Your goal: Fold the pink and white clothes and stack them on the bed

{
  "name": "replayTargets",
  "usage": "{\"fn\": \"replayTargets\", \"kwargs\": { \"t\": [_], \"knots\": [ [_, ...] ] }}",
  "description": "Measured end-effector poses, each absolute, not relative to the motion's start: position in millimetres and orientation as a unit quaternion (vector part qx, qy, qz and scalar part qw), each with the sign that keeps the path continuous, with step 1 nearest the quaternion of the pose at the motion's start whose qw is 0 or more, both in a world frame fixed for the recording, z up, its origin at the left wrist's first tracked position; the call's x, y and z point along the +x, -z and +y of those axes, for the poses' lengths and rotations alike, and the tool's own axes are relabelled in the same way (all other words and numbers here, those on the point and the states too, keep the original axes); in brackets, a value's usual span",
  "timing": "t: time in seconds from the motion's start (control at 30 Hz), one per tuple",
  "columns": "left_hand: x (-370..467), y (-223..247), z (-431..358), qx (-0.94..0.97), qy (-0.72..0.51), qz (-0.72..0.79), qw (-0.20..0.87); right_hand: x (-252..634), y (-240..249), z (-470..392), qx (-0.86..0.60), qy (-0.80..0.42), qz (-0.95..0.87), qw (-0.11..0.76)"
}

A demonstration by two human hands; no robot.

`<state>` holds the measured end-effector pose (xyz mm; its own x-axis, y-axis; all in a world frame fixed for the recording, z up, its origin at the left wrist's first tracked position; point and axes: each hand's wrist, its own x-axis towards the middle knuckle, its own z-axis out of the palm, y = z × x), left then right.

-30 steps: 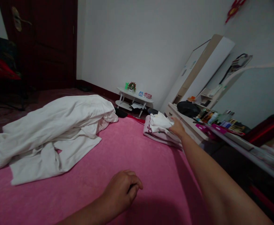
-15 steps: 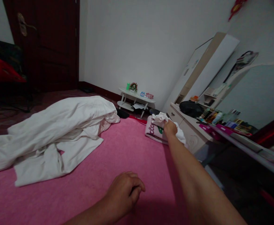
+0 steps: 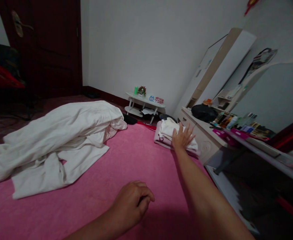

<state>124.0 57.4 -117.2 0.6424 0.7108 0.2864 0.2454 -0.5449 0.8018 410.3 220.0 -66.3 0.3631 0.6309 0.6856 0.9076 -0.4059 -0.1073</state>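
On L, see white cloth (image 3: 68, 126) heaped loose on pink bedspread (image 3: 136, 160). Mid: left hand (image 3: 130, 203) half-curled w/ thumb gap, prob. idle. On R, folded stack (image 3: 157, 137), white garment (image 3: 168, 125) atop, under right hand (image 3: 180, 140), fingers spread, prob. to keep layers flat.

A: ok so could you read any writing from where you stood?

B: nope lol. The folded pale pink cloth (image 3: 157, 136) had a bit of dark lettering, but it was mostly covered, so no word came through.

A: and the bottles (image 3: 228, 121)?

B: labels were way too small. Same with the stickers (image 3: 198, 73) on the tall white unit (image 3: 218, 63).
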Motion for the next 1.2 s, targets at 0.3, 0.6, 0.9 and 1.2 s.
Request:
{"fn": "replayTargets", "kwargs": {
  "t": [0.3,0.6,0.9,1.2],
  "knots": [
    [124,119,59,0.827,-0.312,0.285,0.371,425,66,240,-0.857,0.152,-0.483,0.096],
    [119,119,57,0.824,-0.332,0.273,0.370,356,143,210,-0.796,0.204,-0.563,0.093],
    [110,119,53,0.839,-0.336,0.247,0.350,329,140,139,-0.803,0.045,-0.594,0.021],
    [109,125,45,0.878,-0.317,0.227,0.279,277,139,66,-0.803,0.067,-0.586,0.085]
  ]
}}
